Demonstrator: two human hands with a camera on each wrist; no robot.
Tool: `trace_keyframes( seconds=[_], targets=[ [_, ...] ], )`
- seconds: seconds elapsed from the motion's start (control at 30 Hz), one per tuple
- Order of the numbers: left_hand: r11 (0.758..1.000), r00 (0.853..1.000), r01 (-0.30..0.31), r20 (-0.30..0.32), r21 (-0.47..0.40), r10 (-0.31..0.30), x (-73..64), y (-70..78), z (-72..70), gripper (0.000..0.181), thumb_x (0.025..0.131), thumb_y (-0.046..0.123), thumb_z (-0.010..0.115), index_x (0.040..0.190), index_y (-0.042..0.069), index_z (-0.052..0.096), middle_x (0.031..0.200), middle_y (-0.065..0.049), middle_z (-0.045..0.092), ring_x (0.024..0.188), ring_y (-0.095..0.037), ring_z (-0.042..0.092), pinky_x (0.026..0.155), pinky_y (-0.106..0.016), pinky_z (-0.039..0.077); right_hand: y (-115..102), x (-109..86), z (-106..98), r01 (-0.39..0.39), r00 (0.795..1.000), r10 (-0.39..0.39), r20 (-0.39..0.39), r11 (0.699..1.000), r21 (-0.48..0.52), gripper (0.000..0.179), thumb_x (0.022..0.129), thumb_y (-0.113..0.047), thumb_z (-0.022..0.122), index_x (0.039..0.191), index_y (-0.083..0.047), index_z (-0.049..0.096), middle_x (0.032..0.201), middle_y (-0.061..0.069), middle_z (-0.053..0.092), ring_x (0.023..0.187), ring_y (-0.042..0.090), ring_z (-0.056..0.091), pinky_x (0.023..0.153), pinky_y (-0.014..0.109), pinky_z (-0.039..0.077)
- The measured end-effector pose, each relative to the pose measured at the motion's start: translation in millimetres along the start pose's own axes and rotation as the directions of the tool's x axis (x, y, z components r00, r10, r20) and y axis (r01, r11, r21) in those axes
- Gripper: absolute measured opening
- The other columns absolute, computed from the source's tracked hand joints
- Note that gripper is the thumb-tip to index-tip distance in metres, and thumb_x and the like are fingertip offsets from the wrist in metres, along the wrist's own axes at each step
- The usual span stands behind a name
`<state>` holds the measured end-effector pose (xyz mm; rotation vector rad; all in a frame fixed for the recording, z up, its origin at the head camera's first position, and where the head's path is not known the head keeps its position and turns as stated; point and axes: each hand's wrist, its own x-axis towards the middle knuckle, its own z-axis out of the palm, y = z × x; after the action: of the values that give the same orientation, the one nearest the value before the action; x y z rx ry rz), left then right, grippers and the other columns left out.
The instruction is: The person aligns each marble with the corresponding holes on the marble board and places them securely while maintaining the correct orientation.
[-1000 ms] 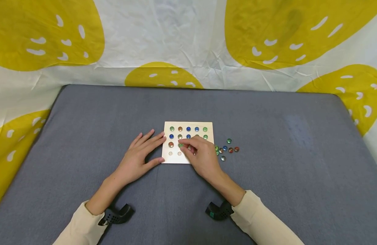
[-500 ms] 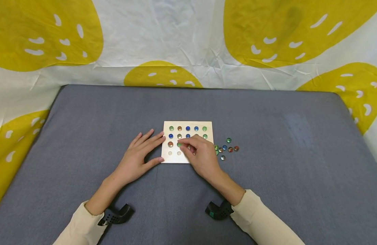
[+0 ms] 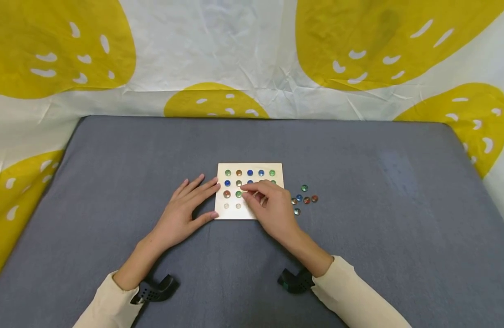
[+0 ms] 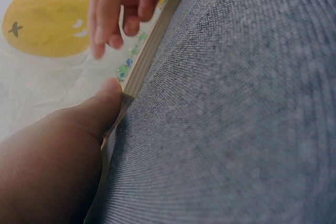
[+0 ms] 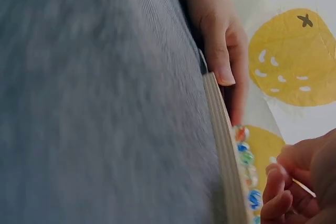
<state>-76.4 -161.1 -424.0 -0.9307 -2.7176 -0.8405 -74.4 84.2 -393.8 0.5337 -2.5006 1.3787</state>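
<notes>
A pale wooden board [image 3: 250, 167] lies on the grey cloth, bearing rows of coloured glass marbles. My left hand [image 3: 190, 202] is spread along its left edge, fingertips and thumb touching the rim; in the left wrist view the thumb [image 4: 107, 98] presses a corner. My right hand [image 3: 272, 205] hovers over the board's right half, thumb and index finger slightly apart with nothing seen between them. Just left of those fingertips a green marble [image 3: 238, 194] sits in the third row, beside a reddish marble [image 3: 226, 194]. Part of the board is hidden under the right hand.
Several loose marbles, among them a green one [image 3: 304, 187] and a red one [image 3: 314, 198], lie on the cloth right of the board. Bare hollows [image 3: 238, 206] show in the front row. A yellow-and-white curtain [image 3: 211, 54] hangs behind the table [image 3: 153, 146].
The right thumb and index finger have let go of the green marble, which stays in the third row. That hand has shifted slightly right. The left hand keeps its place on the board.
</notes>
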Motion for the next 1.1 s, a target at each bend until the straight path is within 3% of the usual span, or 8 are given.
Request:
trace_keyframes(
  seconds=[0.27, 0.47, 0.77, 1.0, 1.1],
  targets=[
    [1.000, 1.000, -0.007, -0.003, -0.009, 0.007, -0.4, -0.7, 0.8, 0.066, 0.086, 0.034, 0.072, 0.144, 0.016, 0.046, 0.149, 0.000, 0.040, 0.141, -0.029, 0.025, 0.112, -0.053, 0.011, -2.5, 1.4, -30.7, 0.044, 0.997, -0.045, 0.058, 0.999, 0.019, 0.020, 0.087, -0.012, 0.072, 0.107, -0.011, 0.072, 0.091, -0.005, 0.066, 0.070, 0.006, 0.055, 0.056, 0.024, 0.046],
    [1.000, 1.000, -0.002, 0.004, -0.012, 0.002, -1.3, 0.3, 1.5, 0.066, 0.087, 0.034, 0.071, 0.144, 0.015, 0.046, 0.149, -0.001, 0.039, 0.141, -0.030, 0.024, 0.112, -0.054, 0.011, 4.7, 4.8, -56.3, 0.025, 1.000, -0.025, 0.005, 1.000, -0.015, 0.020, 0.088, -0.011, 0.071, 0.107, -0.012, 0.073, 0.089, -0.006, 0.066, 0.070, 0.008, 0.056, 0.054, 0.026, 0.046],
    [1.000, 1.000, -0.005, 0.005, -0.012, 0.005, -1.7, 1.1, 1.2, 0.065, 0.088, 0.035, 0.069, 0.145, 0.014, 0.045, 0.150, -0.001, 0.039, 0.141, -0.030, 0.024, 0.112, -0.054, 0.011, 41.0, 1.7, -99.3, 0.004, 1.000, -0.004, 0.024, 1.000, -0.003, 0.018, 0.088, -0.009, 0.071, 0.105, -0.013, 0.073, 0.092, -0.005, 0.066, 0.064, 0.013, 0.056, 0.051, 0.023, 0.045],
    [1.000, 1.000, 0.004, 0.002, -0.001, -0.004, -2.0, 0.9, -0.9, 0.066, 0.087, 0.034, 0.070, 0.145, 0.015, 0.045, 0.150, -0.001, 0.039, 0.141, -0.029, 0.024, 0.112, -0.053, 0.011, 68.8, 2.3, -114.7, -0.068, 0.993, 0.073, 0.098, 0.996, -0.057, 0.017, 0.088, -0.014, 0.071, 0.105, -0.014, 0.073, 0.083, -0.002, 0.060, 0.058, 0.015, 0.048, 0.051, 0.024, 0.040],
    [1.000, 1.000, 0.003, 0.006, -0.001, -0.003, -1.0, 1.6, -1.1, 0.066, 0.087, 0.035, 0.070, 0.145, 0.015, 0.045, 0.150, -0.001, 0.039, 0.141, -0.029, 0.023, 0.112, -0.053, 0.011, 74.7, 1.6, -118.5, -0.098, 0.988, 0.101, 0.121, 0.995, -0.028, 0.016, 0.087, -0.010, 0.071, 0.104, -0.012, 0.073, 0.078, 0.002, 0.056, 0.058, 0.017, 0.045, 0.050, 0.025, 0.037]
  ],
)
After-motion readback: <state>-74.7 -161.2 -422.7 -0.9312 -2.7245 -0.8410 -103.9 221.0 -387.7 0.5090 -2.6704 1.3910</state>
